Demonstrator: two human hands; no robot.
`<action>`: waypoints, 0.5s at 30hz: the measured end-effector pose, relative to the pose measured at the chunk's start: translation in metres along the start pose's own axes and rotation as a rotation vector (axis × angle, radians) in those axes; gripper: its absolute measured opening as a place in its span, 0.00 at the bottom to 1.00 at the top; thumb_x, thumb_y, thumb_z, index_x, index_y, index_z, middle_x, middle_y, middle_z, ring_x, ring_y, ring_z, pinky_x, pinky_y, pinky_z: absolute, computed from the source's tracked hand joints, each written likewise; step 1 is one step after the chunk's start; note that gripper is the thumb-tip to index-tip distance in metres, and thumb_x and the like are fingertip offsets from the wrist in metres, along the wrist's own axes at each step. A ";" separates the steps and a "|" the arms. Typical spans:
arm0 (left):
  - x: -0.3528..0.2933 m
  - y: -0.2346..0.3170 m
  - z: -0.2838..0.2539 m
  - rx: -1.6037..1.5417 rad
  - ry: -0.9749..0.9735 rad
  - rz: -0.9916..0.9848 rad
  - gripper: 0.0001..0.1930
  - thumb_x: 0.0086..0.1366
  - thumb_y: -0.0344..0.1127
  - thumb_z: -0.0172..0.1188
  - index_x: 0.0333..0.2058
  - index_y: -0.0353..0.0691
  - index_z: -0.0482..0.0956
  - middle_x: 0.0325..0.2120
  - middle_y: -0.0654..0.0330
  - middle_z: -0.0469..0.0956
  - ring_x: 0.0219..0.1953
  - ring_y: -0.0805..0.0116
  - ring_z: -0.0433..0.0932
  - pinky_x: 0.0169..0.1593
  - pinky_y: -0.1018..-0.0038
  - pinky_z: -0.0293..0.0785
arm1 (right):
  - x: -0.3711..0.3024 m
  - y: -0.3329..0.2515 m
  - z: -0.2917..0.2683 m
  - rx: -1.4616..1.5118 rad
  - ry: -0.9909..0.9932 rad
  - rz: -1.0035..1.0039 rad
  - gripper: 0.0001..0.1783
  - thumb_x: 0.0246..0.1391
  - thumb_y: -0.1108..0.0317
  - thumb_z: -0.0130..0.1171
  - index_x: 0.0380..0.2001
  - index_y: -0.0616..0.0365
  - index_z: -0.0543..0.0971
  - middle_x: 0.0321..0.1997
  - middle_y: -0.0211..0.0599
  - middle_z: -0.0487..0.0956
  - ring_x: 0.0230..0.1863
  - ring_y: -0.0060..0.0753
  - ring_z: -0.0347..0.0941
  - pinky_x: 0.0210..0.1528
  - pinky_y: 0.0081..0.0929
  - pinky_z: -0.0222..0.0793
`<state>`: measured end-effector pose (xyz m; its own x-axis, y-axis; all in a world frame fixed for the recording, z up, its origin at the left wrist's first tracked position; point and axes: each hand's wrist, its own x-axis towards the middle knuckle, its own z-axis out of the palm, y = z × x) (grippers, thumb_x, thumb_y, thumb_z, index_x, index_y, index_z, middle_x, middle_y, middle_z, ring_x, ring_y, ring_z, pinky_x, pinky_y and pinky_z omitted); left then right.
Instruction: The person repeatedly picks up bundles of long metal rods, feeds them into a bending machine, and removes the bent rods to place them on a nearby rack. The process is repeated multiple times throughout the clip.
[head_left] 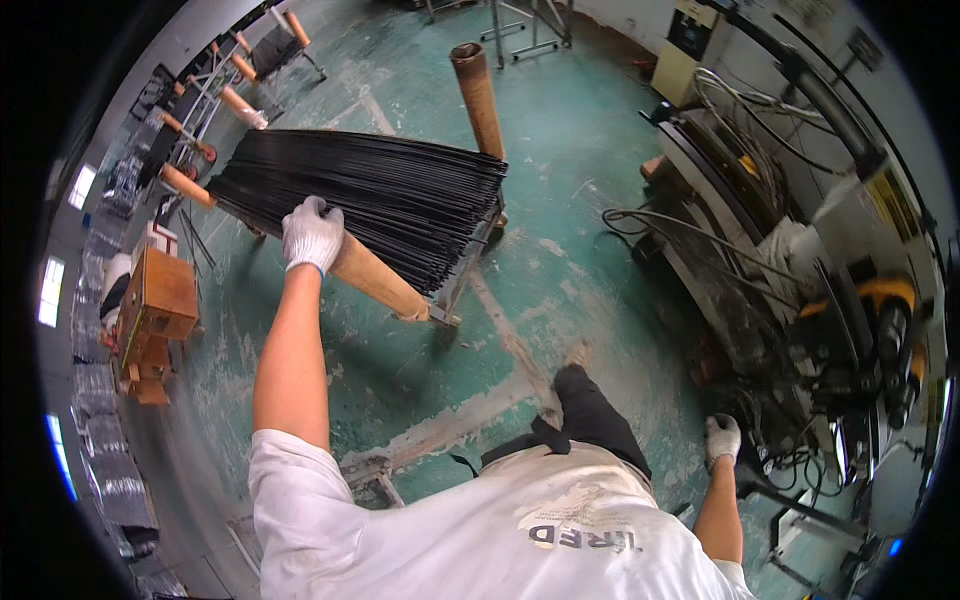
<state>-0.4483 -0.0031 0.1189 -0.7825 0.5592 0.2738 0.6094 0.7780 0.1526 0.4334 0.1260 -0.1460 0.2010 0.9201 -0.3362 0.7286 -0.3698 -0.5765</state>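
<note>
My left hand (312, 235), in a pale knit glove, is closed over the upper end of a brown tube-shaped post (385, 280) on a rack. Beside that hand lies a broad bundle of long, thin black rods (370, 185), which fills the rack between its posts. The part of the post under my palm is hidden. My right hand (723, 440), gloved the same way, hangs low at my right side, near dark machinery. Its fingers look curled, and nothing shows in them.
Another brown post (478, 100) rises at the rack's far right corner. Dark machinery (740, 230) with loose cables lines the right side. Cardboard boxes (158, 300) stand at the left, and more racks (240, 70) stand farther back. The green floor (560, 250) is worn.
</note>
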 end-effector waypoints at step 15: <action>0.034 0.000 0.022 -0.134 0.031 -0.004 0.11 0.59 0.30 0.71 0.41 0.38 0.87 0.41 0.50 0.85 0.45 0.44 0.84 0.51 0.53 0.82 | 0.121 -0.551 0.455 -0.362 -0.684 -0.679 0.29 0.63 0.55 0.71 0.63 0.59 0.84 0.58 0.57 0.88 0.62 0.60 0.85 0.65 0.49 0.80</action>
<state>-0.4777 0.0227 0.1073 -0.7816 0.5459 0.3019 0.6199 0.7335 0.2788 -0.2418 0.3826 -0.2076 -0.6600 0.6086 -0.4404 0.7260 0.3661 -0.5821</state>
